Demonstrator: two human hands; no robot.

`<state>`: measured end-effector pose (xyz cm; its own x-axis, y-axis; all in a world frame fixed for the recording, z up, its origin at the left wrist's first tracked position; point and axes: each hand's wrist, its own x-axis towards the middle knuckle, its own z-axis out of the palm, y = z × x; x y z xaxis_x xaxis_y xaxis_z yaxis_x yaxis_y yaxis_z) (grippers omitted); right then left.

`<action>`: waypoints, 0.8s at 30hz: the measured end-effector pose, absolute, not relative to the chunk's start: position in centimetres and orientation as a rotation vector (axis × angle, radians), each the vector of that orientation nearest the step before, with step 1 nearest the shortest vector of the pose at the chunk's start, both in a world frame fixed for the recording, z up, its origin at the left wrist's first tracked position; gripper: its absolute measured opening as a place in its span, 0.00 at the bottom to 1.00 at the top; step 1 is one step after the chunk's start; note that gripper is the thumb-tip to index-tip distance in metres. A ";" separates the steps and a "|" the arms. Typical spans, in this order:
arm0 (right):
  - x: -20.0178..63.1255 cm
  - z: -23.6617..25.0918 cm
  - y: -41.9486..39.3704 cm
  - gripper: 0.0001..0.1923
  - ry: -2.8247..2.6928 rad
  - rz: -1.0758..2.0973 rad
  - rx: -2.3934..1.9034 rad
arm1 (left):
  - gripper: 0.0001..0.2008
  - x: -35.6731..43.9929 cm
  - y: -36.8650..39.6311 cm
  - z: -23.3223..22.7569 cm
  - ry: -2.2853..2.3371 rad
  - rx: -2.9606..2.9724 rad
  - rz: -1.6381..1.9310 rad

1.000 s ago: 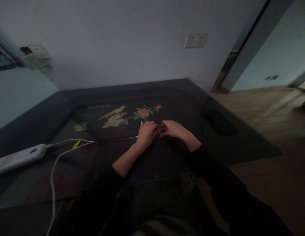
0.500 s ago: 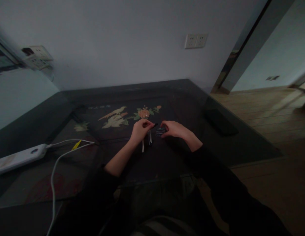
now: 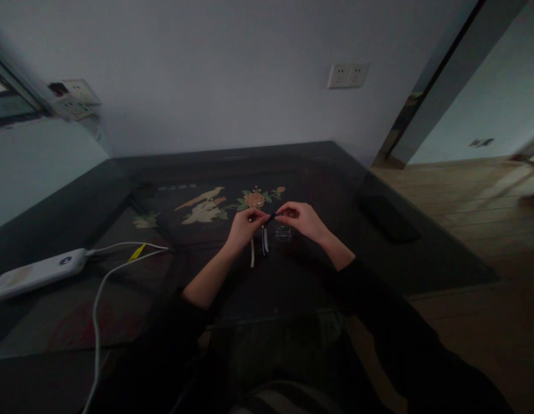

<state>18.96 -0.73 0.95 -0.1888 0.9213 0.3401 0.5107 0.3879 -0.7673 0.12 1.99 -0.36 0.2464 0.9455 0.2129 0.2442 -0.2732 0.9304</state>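
A small dark strip-like piece [image 3: 272, 217] is stretched between my two hands above the dark table; its kind is too small to make out. My left hand [image 3: 246, 224] has thumb and fingers closed on its left end. From the other side, my right hand [image 3: 302, 218] pinches its right end. Just under my right fingers a small clear plastic box [image 3: 283, 233] rests on the table. Beneath my left hand a thin pale strip [image 3: 252, 253] and a dark-and-white strip [image 3: 265, 240] lie side by side, their upper ends partly hidden.
The glass-topped table [image 3: 318, 287] bears an inlaid bird-and-flower picture [image 3: 206, 207]. A white power bank [image 3: 42, 273] with a white cable [image 3: 96, 322] and yellow tag [image 3: 137, 253] lies at left. A flat black object [image 3: 390, 218] lies at right, near the table's edge.
My right hand has let go of the clear box, now on the table, and moved slightly up and left to pinch the dark piece. My left hand keeps its hold.
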 end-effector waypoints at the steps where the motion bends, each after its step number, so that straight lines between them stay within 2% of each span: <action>1: 18.8 1.0 -0.8 0.11 -1.800 0.657 -1.228 | 0.09 0.2 1.9 -0.2 1.106 1.686 1.071; 10: 18.3 0.6 -0.8 0.10 -1.600 0.876 -1.147 | 0.09 0.5 1.4 0.0 1.047 1.646 1.049; 24: 17.5 0.1 -1.0 0.11 -1.500 0.956 -1.155 | 0.10 0.7 1.4 -0.4 1.007 1.568 1.116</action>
